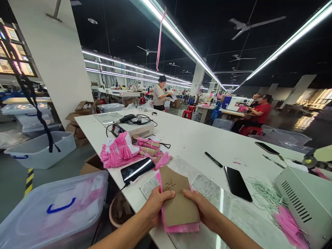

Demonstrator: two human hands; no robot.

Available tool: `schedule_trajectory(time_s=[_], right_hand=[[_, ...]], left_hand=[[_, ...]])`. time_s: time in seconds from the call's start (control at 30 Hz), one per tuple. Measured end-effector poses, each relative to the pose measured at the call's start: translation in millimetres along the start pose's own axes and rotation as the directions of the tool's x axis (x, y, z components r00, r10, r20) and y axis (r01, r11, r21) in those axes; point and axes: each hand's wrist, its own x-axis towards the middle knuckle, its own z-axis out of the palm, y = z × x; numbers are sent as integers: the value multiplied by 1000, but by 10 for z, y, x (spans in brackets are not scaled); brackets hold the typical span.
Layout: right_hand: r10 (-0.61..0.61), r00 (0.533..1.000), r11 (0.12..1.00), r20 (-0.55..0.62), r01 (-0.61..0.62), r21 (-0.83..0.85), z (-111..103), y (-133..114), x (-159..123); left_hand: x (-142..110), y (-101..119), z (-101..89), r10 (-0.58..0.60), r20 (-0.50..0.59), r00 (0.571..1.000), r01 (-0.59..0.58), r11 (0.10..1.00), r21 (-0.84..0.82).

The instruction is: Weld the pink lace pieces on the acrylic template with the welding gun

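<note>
Both my hands grip a brown cardboard pattern piece (pixel 178 207) with handwriting on it, laid over a stack of pink fabric pieces (pixel 181 228) whose edges stick out around it. My left hand (pixel 155 205) is closed on the left edge, thumb on top of the card. On the right edge, my right hand (pixel 203 207) is closed the same way, its thumb also on the card. Fingers beneath the stack are mostly hidden. Under my hands lies a clear plate (pixel 207 185) on the white table (pixel 176 131).
Tied pink fabric bundles (pixel 120 150) and a phone (pixel 137 169) lie at the left, near a grey box with a cabled tool (pixel 142 129). To the right are a pen (pixel 213 159), another phone (pixel 237 183), green string (pixel 267 190) and a vented box (pixel 306 197). A co-worker (pixel 158 95) stands beyond.
</note>
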Motion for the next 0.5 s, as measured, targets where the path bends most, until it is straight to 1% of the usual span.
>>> schedule_trajectory(time_s=[0.07,0.17,0.23,0.27,0.4,0.5], right_hand=[[12,999,999,-36,-10,49,32,17,-13],[24,995,995,-101,-14,100,93,69,-19],[37,993,993,-116,-24,117,125,98,-26],[32,992,992,-122,-17,127,136,103,-33],[-50,991,984,-124,70,165,172,71,-83],[-100,990,982,-99,114,153,168,39,-68]], left_hand=[[16,-28,13,-25,-9,1000,25,1000,-11],[21,-81,35,-90,-94,992,86,995,-42],[1,-92,58,-130,-129,983,122,990,-70],[-16,-85,69,-154,-126,980,144,986,-88],[-87,-5,67,-288,-46,957,276,945,-173],[-43,51,33,-348,-45,936,337,927,-165]])
